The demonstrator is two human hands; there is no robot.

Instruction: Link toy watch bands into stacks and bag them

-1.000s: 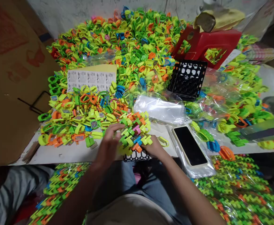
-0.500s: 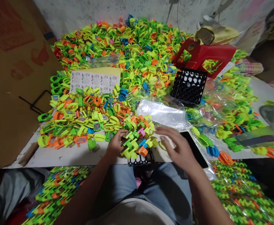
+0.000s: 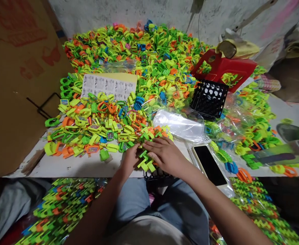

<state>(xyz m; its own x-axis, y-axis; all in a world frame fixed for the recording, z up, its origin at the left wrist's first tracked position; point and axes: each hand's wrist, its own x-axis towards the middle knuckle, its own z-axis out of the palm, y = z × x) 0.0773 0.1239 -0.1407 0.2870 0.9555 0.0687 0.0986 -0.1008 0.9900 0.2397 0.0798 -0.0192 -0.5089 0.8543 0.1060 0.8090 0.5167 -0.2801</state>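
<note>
Pressing down on the watch block with both hands now

So the change in the last half second: the right hand (image 3: 167,154) was off to the side of the block, and now it's laid over the top. Means the packed block of toy watches (image 3: 146,164) is covered on its right part and has a hand on both sides, low centre of the frame, right at the table's (image 3: 85,167) front edge.

Left hand (image 3: 130,160) has its fingers curled in on the block's left edge, holding it, though the tips are partly hidden. Right hand is open, fingers stretched out and nearly together, lying across the block rather than closed round it. Can't tell how hard it's pushing.

Rough count, fwiw:
- 1 block, with 1 black grid tray (image 3: 159,176) showing under it
- at least 2 more black trays (image 3: 210,98) stacked, right of centre
- 1 phone (image 3: 210,166) on clear plastic, lower right
- 1 label sheet (image 3: 108,85), upper left
- 1 red plastic stool (image 3: 238,70), upper right
- 1 cardboard box (image 3: 14,88), far left
- clear bags (image 3: 178,125) near the middle, can't count them
- loose watches (image 3: 152,64): way too many to count
</note>
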